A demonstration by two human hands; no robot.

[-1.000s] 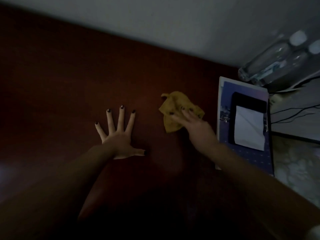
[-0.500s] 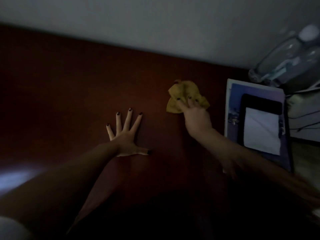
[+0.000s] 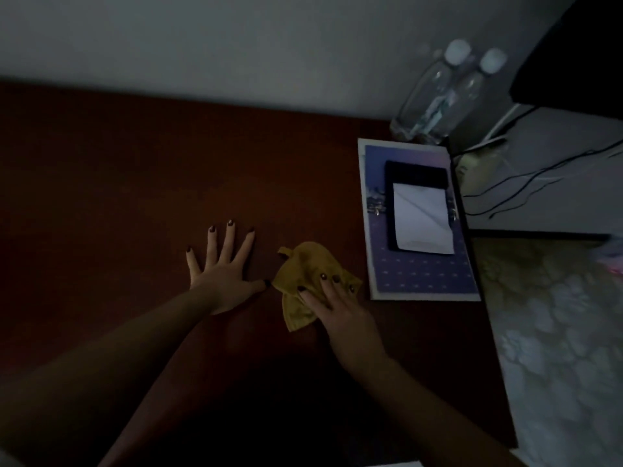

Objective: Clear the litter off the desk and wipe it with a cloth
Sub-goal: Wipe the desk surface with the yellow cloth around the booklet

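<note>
Pressed flat rather than clenched: the yellow cloth (image 3: 305, 274) is being pinned to the desk (image 3: 118, 197) under the straightened fingers (image 3: 328, 293) of the right hand (image 3: 340, 315), and nothing is being curled round it. The cloth is lying bunched just below the middle of the view, towards the desk's right side. At 9 o'clock from it the left hand (image 3: 222, 267) is being spread palm-down on the wood with nothing held, thumb tip just beside the cloth's edge.

Trouble is being invited in a few ways. With the cloth only being pressed, a quick stroke could see it rolled up or left behind under sliding fingers, and while it is bunched, strips of desk are likely being missed.

At 2 o'clock from the cloth a purple folder (image 3: 421, 278) is lying near, with a black notepad holder (image 3: 414, 173) and its white sheet (image 3: 421, 217) on top. A wide sweep that way could see the folder being shoved towards the desk's right edge.

At 1 o'clock two clear water bottles (image 3: 435, 96) are standing just behind the folder. If the folder is being driven backwards, they could be knocked over.

Light is very dim, so any remaining litter or smears may be going unseen. None can be made out.
</note>
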